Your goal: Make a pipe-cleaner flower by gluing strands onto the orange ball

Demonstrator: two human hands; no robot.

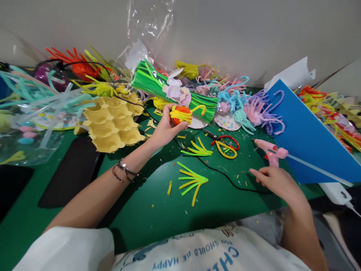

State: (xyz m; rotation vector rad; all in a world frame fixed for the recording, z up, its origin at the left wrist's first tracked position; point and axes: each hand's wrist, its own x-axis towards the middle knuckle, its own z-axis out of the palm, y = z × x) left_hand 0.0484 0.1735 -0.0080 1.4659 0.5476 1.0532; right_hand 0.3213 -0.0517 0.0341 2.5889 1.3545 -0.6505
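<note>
My left hand is closed around an orange ball wrapped with yellow pipe cleaner, a curled yellow end sticking out to the right. My right hand is just below the handle of a pink hot glue gun, one finger stretched left and the others loosely curled; nothing shows in its fingers. A clear glue stick juts from the gun's back. On the green table between my hands lie two fans of yellow and green pipe cleaner pieces, one nearer, one farther. Scissors with red and yellow handles lie behind them.
A yellow egg carton and a dark phone-like slab are at left. Bagged green pipe cleaners lie at the back, beside pastel pipe cleaner pieces. A blue board leans at right. A black cord crosses the table.
</note>
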